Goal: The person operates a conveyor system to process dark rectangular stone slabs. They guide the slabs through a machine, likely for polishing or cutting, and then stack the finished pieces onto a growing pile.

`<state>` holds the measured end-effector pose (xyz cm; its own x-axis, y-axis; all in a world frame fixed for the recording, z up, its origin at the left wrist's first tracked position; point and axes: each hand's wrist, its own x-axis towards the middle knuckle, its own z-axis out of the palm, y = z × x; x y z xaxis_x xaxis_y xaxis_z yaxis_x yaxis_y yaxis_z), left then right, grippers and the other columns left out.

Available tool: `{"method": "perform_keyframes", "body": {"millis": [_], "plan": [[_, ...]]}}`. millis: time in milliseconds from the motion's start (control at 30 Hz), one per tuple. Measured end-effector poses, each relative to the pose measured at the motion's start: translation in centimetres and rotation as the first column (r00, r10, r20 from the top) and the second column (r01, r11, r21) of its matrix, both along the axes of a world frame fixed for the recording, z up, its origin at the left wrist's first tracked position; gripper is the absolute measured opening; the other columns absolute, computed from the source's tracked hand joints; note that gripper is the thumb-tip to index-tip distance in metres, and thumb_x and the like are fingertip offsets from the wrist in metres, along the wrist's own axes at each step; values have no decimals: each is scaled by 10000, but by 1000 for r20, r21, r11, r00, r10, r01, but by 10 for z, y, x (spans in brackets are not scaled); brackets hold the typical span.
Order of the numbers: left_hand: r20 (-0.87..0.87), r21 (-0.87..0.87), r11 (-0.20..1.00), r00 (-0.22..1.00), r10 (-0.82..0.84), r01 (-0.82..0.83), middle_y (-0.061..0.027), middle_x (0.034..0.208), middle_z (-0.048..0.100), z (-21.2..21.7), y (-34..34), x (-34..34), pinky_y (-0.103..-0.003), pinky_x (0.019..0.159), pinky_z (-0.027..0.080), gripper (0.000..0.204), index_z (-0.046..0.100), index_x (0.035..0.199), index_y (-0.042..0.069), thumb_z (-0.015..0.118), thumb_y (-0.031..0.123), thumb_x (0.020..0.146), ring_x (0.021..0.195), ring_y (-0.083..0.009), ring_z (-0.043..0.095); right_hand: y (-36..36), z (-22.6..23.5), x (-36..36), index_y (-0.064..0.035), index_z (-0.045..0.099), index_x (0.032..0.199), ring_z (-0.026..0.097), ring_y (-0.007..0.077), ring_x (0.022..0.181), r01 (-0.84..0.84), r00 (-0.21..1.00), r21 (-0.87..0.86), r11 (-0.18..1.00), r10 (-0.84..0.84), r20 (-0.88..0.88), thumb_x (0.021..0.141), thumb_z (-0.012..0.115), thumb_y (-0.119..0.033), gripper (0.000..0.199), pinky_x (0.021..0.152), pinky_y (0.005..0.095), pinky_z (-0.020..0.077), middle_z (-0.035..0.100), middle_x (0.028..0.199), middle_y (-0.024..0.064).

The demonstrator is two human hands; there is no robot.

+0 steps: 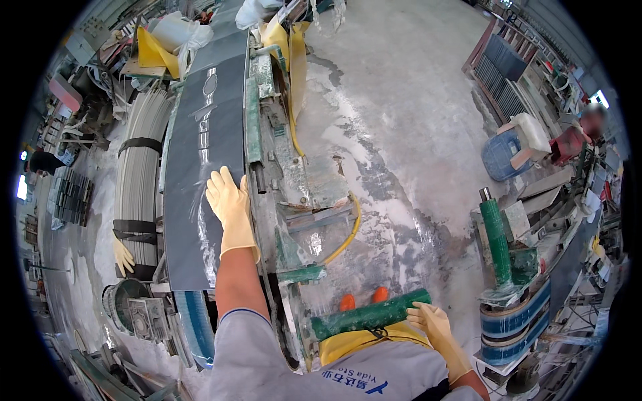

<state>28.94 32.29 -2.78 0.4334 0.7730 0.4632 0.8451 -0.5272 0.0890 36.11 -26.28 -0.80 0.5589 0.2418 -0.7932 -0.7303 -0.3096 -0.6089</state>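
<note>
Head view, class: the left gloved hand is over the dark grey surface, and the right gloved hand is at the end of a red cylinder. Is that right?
Not quite: the cylinder at the right gloved hand is green, not red, as the head view shows. The left gloved hand is over the dark grey surface.

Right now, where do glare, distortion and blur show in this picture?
Head view: white glare streaks the dark grey surface beside the gloved left hand; head view: the grey strip bundle appears bowed, likely by the fisheye, and corners go black; head view: the bright opening at far right is washed out, and a person's head nearby is blurred.
</note>
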Motion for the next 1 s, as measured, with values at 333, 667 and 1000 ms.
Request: {"method": "perform_keyframes", "body": {"millis": [333,667,1000], "plan": [[24,-35,997,997,-74,75,-200,1354,530,3,-45,-46,-496,1046,403,513,527,1350,89,670,333,922,1228,-397,506,18,3,9,41,583,1320,722,228,939,-90,996,45,995,90,0,1034,585,-252,410,826,317,596,716,1150,184],[93,-177,981,994,-58,74,-254,1431,485,30,-218,-168,-529,1102,355,555,520,1394,46,703,187,889,1276,-480,457,19,-10,17,23,583,1303,718,211,885,-226,974,161,961,228,6,1021,622,-255,398,796,315,598,727,1101,159],[-164,-471,844,965,205,-259,-155,1514,474,6,-183,-256,-367,1136,392,455,463,1452,7,481,197,1038,1370,-220,474,0,-23,25,8,611,1282,732,213,897,-249,967,196,948,255,-8,1034,604,-270,372,808,312,606,735,1117,162]]}}
